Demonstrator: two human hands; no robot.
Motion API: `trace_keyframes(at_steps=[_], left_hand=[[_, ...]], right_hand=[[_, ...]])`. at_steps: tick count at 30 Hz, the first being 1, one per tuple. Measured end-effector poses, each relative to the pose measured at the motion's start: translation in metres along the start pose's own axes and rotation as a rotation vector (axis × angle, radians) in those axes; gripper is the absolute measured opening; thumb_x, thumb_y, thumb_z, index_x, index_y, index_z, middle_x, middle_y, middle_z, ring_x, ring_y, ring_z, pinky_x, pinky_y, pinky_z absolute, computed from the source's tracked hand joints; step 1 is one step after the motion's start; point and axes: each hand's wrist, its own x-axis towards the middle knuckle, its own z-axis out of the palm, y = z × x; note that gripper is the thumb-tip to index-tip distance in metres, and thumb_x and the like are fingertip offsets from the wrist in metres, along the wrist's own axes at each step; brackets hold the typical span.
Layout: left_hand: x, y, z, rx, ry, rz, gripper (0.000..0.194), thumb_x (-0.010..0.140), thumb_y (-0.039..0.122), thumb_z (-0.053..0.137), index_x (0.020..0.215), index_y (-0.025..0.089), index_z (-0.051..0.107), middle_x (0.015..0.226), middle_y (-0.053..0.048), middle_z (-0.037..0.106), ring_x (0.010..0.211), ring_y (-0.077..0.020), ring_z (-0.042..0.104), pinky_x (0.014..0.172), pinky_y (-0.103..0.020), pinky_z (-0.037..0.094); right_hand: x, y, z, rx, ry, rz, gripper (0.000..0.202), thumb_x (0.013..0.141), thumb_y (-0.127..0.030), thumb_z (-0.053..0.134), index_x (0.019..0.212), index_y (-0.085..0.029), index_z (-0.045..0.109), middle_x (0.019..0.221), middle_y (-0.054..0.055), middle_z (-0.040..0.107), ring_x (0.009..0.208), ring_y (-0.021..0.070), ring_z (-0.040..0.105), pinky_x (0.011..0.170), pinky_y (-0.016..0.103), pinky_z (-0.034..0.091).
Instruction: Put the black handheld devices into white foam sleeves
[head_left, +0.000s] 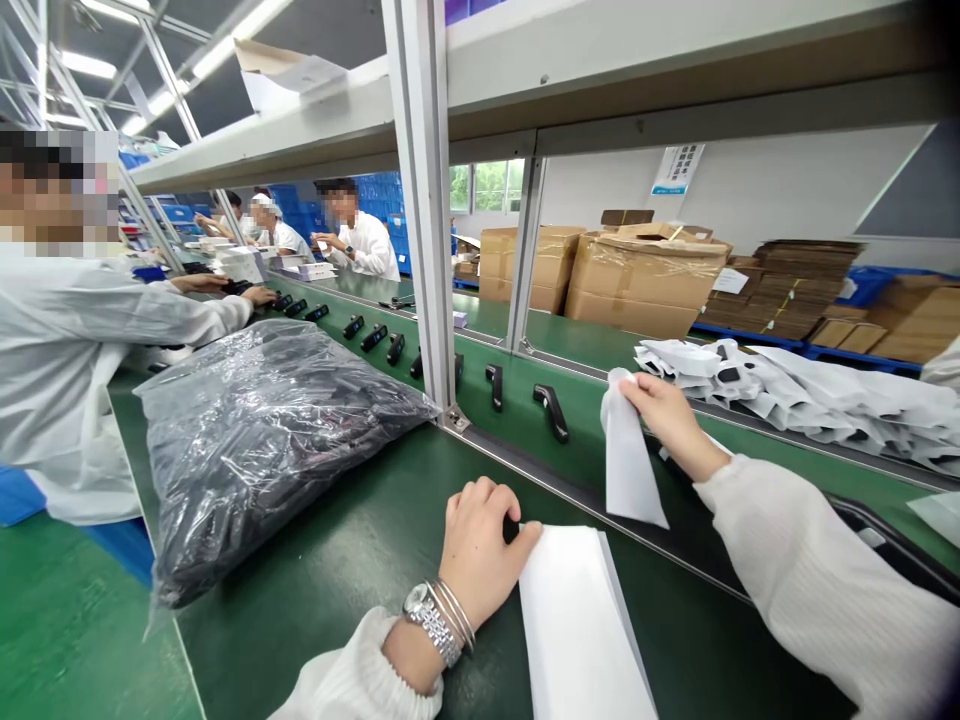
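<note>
My right hand, raised over the green conveyor belt, pinches the top of a narrow white sleeve bag that hangs down; I cannot tell whether anything is inside. My left hand is curled above the near table, a watch and bangles on its wrist. A dark patch shows between its thumb and fingers, too hidden to name. The left thumb touches the corner of a stack of flat white sleeve bags. On the belt, left of my right hand, lie black handheld devices.
A large clear plastic bag of dark items lies left on the table. Filled white bags are heaped beyond the belt. A metal post rises ahead, under a shelf. A co-worker reaches in at left. Cardboard boxes stand behind.
</note>
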Motion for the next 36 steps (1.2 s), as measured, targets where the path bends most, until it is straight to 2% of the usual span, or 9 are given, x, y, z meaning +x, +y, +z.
trace_keyframes(at_steps=[3, 5, 8, 14, 18, 21, 25, 32, 36], left_hand=[[-0.001, -0.003, 0.007, 0.011, -0.061, 0.001, 0.018, 0.073, 0.030, 0.071, 0.079, 0.022, 0.057, 0.084, 0.000, 0.054, 0.086, -0.0211, 0.051, 0.085, -0.039, 0.037], [-0.002, -0.004, 0.012, -0.006, -0.078, 0.051, 0.011, 0.074, 0.024, 0.069, 0.079, 0.022, 0.059, 0.086, 0.001, 0.055, 0.087, -0.0201, 0.051, 0.085, -0.039, 0.036], [-0.004, -0.003, 0.015, -0.016, -0.064, 0.146, 0.009, 0.082, 0.015, 0.060, 0.077, 0.022, 0.060, 0.084, 0.001, 0.056, 0.085, -0.0181, 0.050, 0.085, -0.038, 0.035], [-0.005, 0.001, 0.011, 0.029, -0.028, 0.214, 0.024, 0.094, 0.023, 0.052, 0.072, 0.020, 0.058, 0.078, 0.000, 0.056, 0.081, -0.0176, 0.048, 0.084, -0.039, 0.036], [-0.004, 0.002, 0.010, 0.044, -0.051, 0.238, 0.025, 0.095, 0.020, 0.048, 0.072, 0.019, 0.057, 0.075, 0.001, 0.058, 0.079, -0.0173, 0.049, 0.087, -0.041, 0.037], [-0.005, 0.003, 0.009, 0.002, -0.068, 0.243, 0.017, 0.091, 0.009, 0.046, 0.087, 0.021, 0.058, 0.082, 0.002, 0.063, 0.080, -0.0169, 0.050, 0.091, -0.042, 0.036], [-0.006, 0.005, 0.006, 0.001, -0.042, 0.265, 0.019, 0.092, 0.008, 0.043, 0.090, 0.022, 0.055, 0.083, 0.002, 0.062, 0.081, -0.0171, 0.050, 0.096, -0.043, 0.035], [-0.007, 0.006, 0.007, 0.000, 0.021, 0.298, 0.012, 0.087, 0.013, 0.055, 0.078, 0.021, 0.056, 0.086, 0.000, 0.055, 0.085, -0.0175, 0.050, 0.098, -0.043, 0.035], [-0.008, 0.008, 0.007, -0.057, 0.053, 0.293, 0.010, 0.083, 0.014, 0.063, 0.077, 0.021, 0.057, 0.087, 0.000, 0.052, 0.088, -0.0182, 0.050, 0.095, -0.042, 0.037]], right_hand=[[0.024, 0.011, -0.004, -0.141, 0.034, -0.031, 0.020, 0.080, -0.036, 0.052, 0.066, -0.022, 0.052, 0.060, 0.000, 0.051, 0.061, 0.0188, 0.049, 0.059, 0.030, 0.036], [0.028, 0.009, 0.008, -0.201, 0.010, -0.092, 0.011, 0.079, -0.029, 0.052, 0.079, -0.021, 0.060, 0.081, 0.005, 0.063, 0.079, 0.0235, 0.057, 0.070, 0.034, 0.040], [0.026, -0.004, 0.047, -0.228, -0.116, -0.187, 0.023, 0.082, -0.024, 0.050, 0.102, -0.022, 0.062, 0.107, 0.006, 0.066, 0.097, 0.0223, 0.060, 0.083, 0.033, 0.043], [0.028, -0.031, 0.137, -0.286, -0.308, -0.109, 0.046, 0.083, -0.042, 0.060, 0.125, -0.025, 0.054, 0.111, 0.010, 0.063, 0.095, 0.0258, 0.062, 0.081, 0.035, 0.044], [0.036, -0.027, 0.160, -0.247, -0.305, 0.008, 0.042, 0.080, -0.034, 0.062, 0.121, -0.024, 0.057, 0.110, 0.012, 0.060, 0.097, 0.0282, 0.060, 0.083, 0.038, 0.042], [0.036, -0.016, 0.156, -0.133, -0.267, 0.069, 0.036, 0.079, -0.022, 0.056, 0.116, -0.023, 0.058, 0.103, 0.010, 0.060, 0.094, 0.0267, 0.060, 0.084, 0.039, 0.042], [0.019, -0.006, 0.134, 0.126, -0.246, 0.140, 0.045, 0.080, -0.025, 0.047, 0.125, -0.022, 0.046, 0.085, 0.003, 0.059, 0.078, 0.0220, 0.061, 0.074, 0.036, 0.047], [-0.061, -0.025, 0.067, 0.756, -0.343, 0.142, 0.088, 0.073, -0.034, 0.070, 0.141, -0.036, 0.014, 0.099, 0.000, 0.064, 0.080, 0.0191, 0.067, 0.075, 0.037, 0.052], [-0.097, -0.036, 0.052, 0.951, -0.380, 0.151, 0.098, 0.071, -0.031, 0.078, 0.140, -0.040, 0.009, 0.103, 0.001, 0.062, 0.083, 0.0196, 0.068, 0.077, 0.039, 0.054]])
